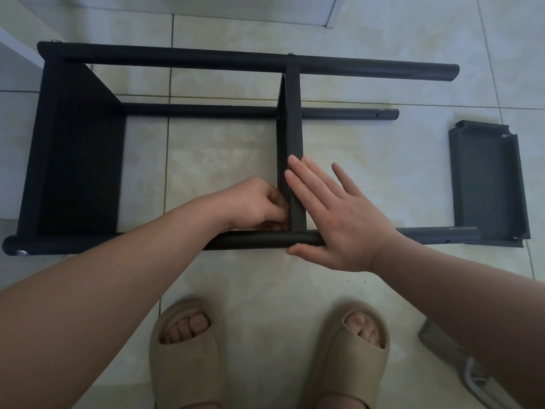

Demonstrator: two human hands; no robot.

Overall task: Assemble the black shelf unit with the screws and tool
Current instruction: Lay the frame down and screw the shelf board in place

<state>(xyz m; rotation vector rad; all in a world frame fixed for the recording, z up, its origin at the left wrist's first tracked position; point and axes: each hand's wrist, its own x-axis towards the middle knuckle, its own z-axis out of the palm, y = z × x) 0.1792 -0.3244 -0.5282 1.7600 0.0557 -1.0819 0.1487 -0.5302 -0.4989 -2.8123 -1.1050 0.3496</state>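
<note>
- Cream ceramic floor tiles [236, 160], glossy and faintly mottled, are crossed by thin dark grout lines.
- A white raised edge [330, 13] borders the far side, and a pale surface [11, 63] cuts in at the far left.
- The black shelf unit [79, 160] lies on its side on the tiles, across the middle of the view, with three round poles running left to right.
- Its left end is closed by a shelf panel. A middle shelf panel [290, 134] stands crosswise, reaching from the far pole to the near pole [259, 240].
- A loose shelf tray [489, 184] lies flat at the right, its near edge by the near pole's right end.
- A silver screw head [22, 252] shows at the near left corner.
- The left hand [259, 205] has its fingers curled in the corner where the middle panel meets the near pole; whether it holds anything cannot be told.
- The right hand [333, 219] lies flat with straight fingers against the middle panel, thumb under the near pole.
- Beige slippers [185, 355] stand nearest, and a grey object [460, 364] is half hidden at the near right.
</note>
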